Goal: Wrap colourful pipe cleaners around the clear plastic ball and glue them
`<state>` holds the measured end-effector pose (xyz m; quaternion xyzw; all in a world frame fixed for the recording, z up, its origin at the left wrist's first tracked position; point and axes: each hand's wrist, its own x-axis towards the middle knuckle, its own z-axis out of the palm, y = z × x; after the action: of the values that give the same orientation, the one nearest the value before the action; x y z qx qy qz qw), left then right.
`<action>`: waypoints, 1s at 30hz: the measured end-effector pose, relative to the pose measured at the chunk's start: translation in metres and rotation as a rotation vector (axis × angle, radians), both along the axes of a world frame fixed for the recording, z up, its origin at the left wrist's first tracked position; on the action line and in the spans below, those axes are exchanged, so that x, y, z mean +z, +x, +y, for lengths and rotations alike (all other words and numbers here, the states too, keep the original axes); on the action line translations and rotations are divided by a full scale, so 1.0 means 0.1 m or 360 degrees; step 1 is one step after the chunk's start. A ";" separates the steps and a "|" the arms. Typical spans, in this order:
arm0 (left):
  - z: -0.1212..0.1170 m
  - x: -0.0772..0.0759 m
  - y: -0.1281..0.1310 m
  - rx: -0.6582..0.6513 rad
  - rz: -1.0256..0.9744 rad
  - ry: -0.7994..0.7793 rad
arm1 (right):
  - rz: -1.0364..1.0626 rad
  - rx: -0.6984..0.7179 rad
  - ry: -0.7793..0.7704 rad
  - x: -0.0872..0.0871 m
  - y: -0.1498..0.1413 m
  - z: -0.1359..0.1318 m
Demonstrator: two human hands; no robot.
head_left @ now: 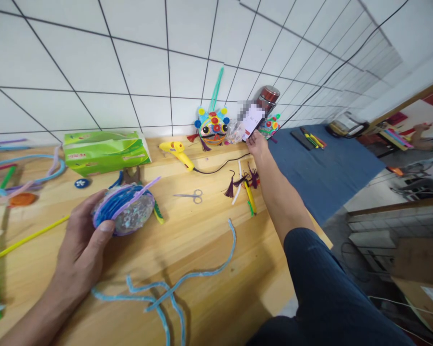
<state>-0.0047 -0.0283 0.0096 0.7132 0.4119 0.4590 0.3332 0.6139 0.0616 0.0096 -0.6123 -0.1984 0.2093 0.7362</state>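
My left hand [81,245] grips a rounded craft piece [134,214] with a clear, glittery body and blue and purple pipe cleaner wound over it. A purple end sticks out to the upper right. Reaching far across the table, my right hand [257,143] has its fingers around the lower edge of a phone [253,122] with a lit screen. Behind the phone is a brown thermos [268,96]. Just left of it stands a colourful lion-head ornament [213,129] with a green loop. Pliers [132,177] lie partly hidden behind the craft piece.
On the wooden table [209,250] lie light-blue pipe cleaners [198,274], small scissors [193,195], a yellow glue gun [178,153] with its cord, and dark tassels [230,188]. A green tissue pack [106,151] sits by the tiled wall. Blue cloth [332,168] covers the right side.
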 end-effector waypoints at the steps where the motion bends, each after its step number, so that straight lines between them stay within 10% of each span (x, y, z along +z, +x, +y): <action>1: 0.00 -0.02 -0.01 -0.0002 -0.0014 0.0015 | 0.0073 -0.0017 -0.0013 0.01 -0.01 0.00; 30: 0.02 -0.09 -0.07 -0.0001 0.0018 -0.0090 | 0.0388 -0.0150 0.0068 0.12 -0.11 0.05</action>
<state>-0.0118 -0.0260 0.0002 0.7062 0.4263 0.4430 0.3512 0.6024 0.0671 0.0220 -0.5751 -0.0830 0.2430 0.7768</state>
